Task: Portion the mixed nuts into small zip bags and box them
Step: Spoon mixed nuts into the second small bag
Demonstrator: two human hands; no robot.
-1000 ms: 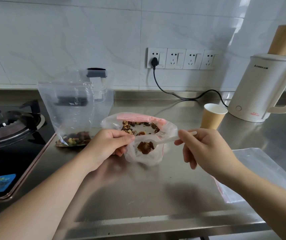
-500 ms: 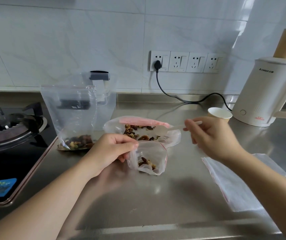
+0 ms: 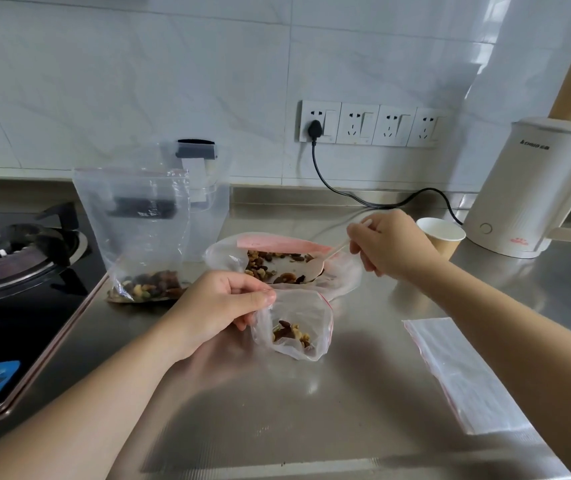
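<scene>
Steel counter point(image 3: 346, 410), nut bags point(image 3: 145, 289), cup point(image 3: 445, 237), kettle point(image 3: 526, 192)

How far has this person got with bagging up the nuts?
Early on. Done: only the small zip bag, pinched open by the left hand, has a few nuts in it. In hand: the right hand dips a plastic spoon into the open bag of mixed nuts. Left: a standing bag with more nuts, empty zip bags on the counter, sealing and boxing; no box shows.

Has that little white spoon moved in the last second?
Yes. The spoon has left the small bag and gone back, away from the person, into the big nut bag lying beside the paper cup.
</scene>
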